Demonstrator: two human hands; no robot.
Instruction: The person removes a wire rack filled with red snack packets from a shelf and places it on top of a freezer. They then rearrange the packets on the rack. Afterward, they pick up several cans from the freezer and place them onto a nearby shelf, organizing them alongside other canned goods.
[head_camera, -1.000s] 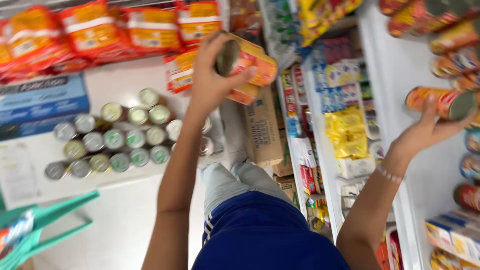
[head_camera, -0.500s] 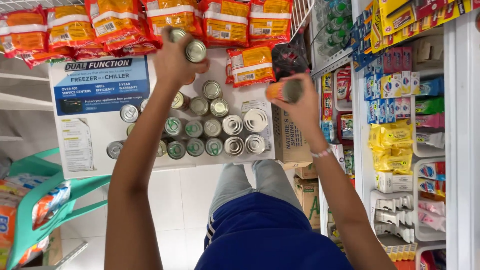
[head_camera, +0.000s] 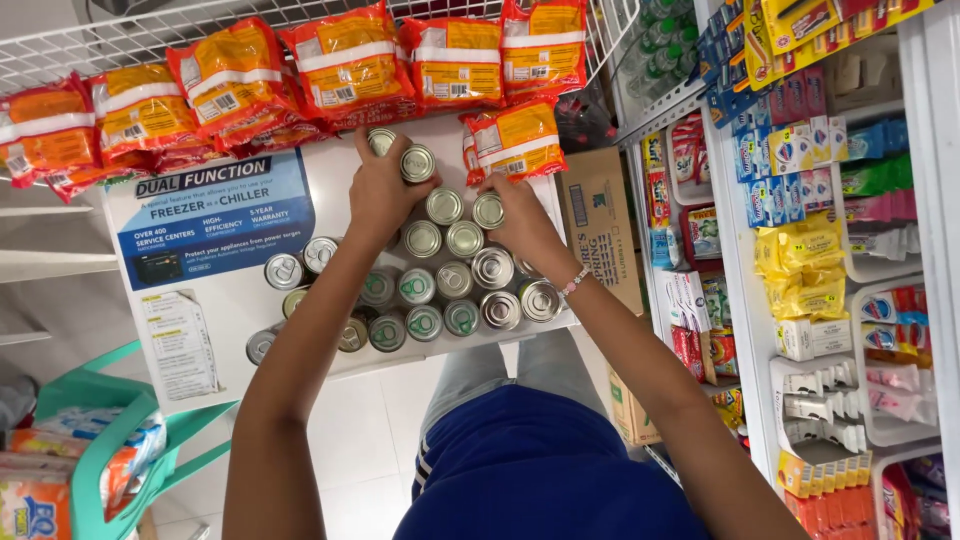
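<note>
L hand (head_camera: 378, 192) grip closed on can (head_camera: 418, 163), R hand (head_camera: 520, 215) touching tin (head_camera: 488, 210)

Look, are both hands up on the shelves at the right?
No, the left hand and right hand are both on the cans atop the white freezer.

About eighteen cans (head_camera: 454, 281), eight orange packets (head_camera: 349, 62)

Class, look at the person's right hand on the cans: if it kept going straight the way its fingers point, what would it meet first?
The right hand points up the freezer lid. Just beyond its fingertips lies the orange snack packet, probably the first contact, though depth is hard to judge.
</note>
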